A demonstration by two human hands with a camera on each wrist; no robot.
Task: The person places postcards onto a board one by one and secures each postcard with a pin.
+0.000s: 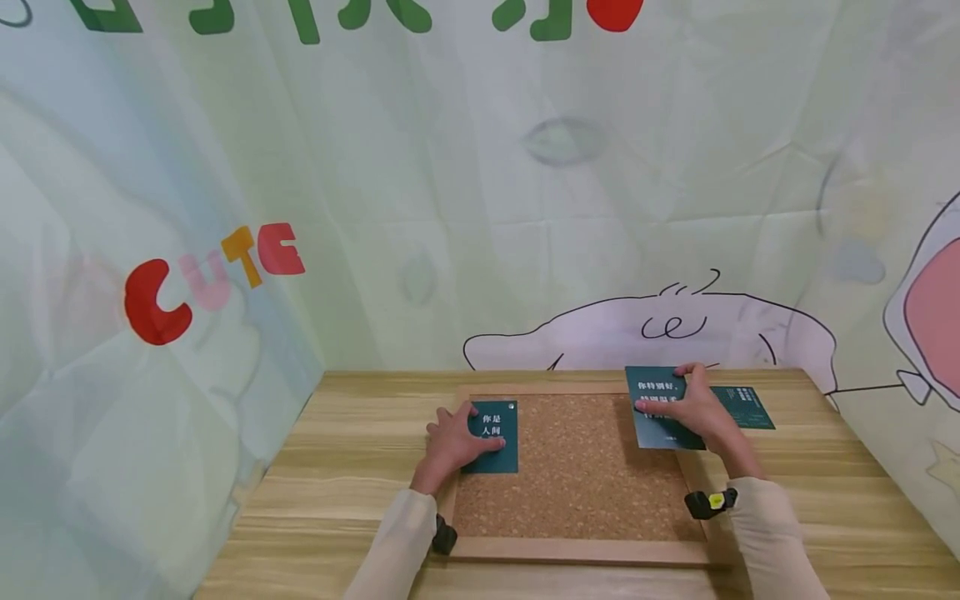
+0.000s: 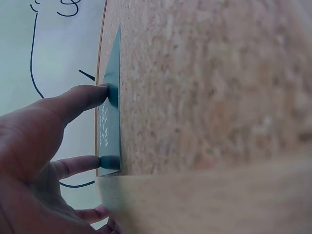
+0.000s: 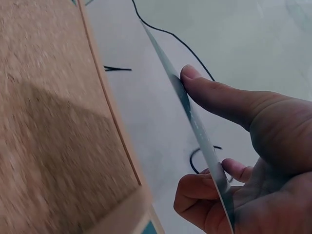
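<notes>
A dark teal card (image 1: 504, 460) with white lettering lies flat at the upper left of a wood-framed cork board (image 1: 577, 492). My left hand (image 1: 453, 440) rests over its left side. In the left wrist view, the thumb and a finger press on the face of that card (image 2: 113, 129). Above the board's upper right corner, my right hand (image 1: 703, 410) holds a second teal card (image 1: 658, 435), tilted. The right wrist view shows this card (image 3: 199, 127) edge-on and apart from the board, thumb on one face and curled fingers at its lower end.
Another teal card (image 1: 753, 408) lies on the wooden table (image 1: 330, 467) right of the board, partly behind the right hand. A pale printed cloth (image 1: 420, 200) with cartoon drawings and coloured letters hangs behind the table and along its sides.
</notes>
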